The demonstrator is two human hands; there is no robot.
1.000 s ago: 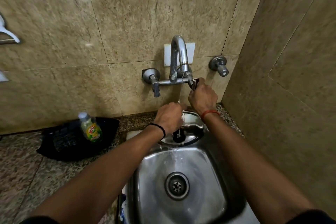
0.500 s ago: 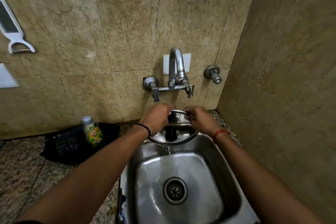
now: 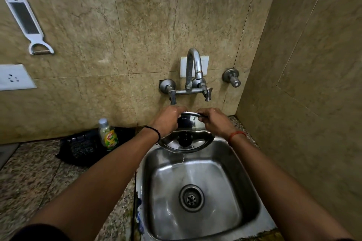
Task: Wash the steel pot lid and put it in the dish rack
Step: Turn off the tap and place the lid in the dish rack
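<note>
Since the frame a second ago, the right hand (image 3: 214, 123) has left the tap (image 3: 193, 76) handle and is now gripping the lid (image 3: 186, 139) rim alongside the left hand (image 3: 167, 121); the stream has stopped, and only a trickle is dripping off the lid. The lid is tilting at centre frame over the sink (image 3: 197, 191) back edge. One bottle (image 3: 108, 135) is standing on the tabletop (image 3: 29, 178) at left; one grater (image 3: 27, 21) is hanging upper left.

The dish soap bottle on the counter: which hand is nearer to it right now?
Left. The left hand grips the steel pot lid on the side toward the bottle; the right hand holds the lid's far side, farther away.
</note>
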